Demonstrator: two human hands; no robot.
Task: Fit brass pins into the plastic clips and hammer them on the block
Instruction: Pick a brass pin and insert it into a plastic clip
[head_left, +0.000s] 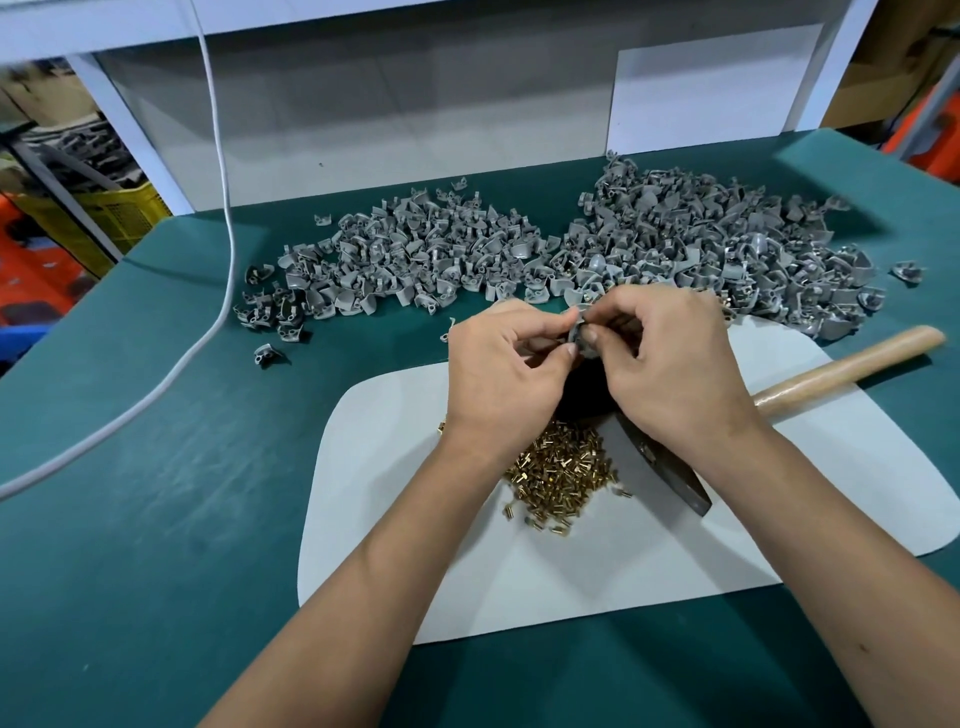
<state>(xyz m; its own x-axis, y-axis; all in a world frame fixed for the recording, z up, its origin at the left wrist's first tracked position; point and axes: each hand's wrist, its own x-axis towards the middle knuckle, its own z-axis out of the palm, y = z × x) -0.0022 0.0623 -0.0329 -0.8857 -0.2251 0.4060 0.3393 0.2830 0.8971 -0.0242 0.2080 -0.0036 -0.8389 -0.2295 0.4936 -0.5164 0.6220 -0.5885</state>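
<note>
Both hands meet above the middle of the surface: the left hand (506, 364) pinches a grey plastic clip (579, 332), and the right hand (670, 358) pinches at it too, probably seating a brass pin I cannot make out. The pin should go in square before hammering. The dark block (584, 389) sits under the hands, the brass pins (561, 470) nearer, and the hammer (841, 361) to the right on the white mat (649, 571); clip piles (415, 254) lie toward the far edge.

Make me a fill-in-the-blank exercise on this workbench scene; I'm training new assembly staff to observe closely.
1. Both hands pinch one grey ____ between them.
2. The brass pins lie in a heap on the white ____.
3. The hammer has a ____ handle and lies untouched under the right forearm.
4. The clip piles rest on the ____ table surface.

Missing words: clip; sheet; wooden; green
</note>
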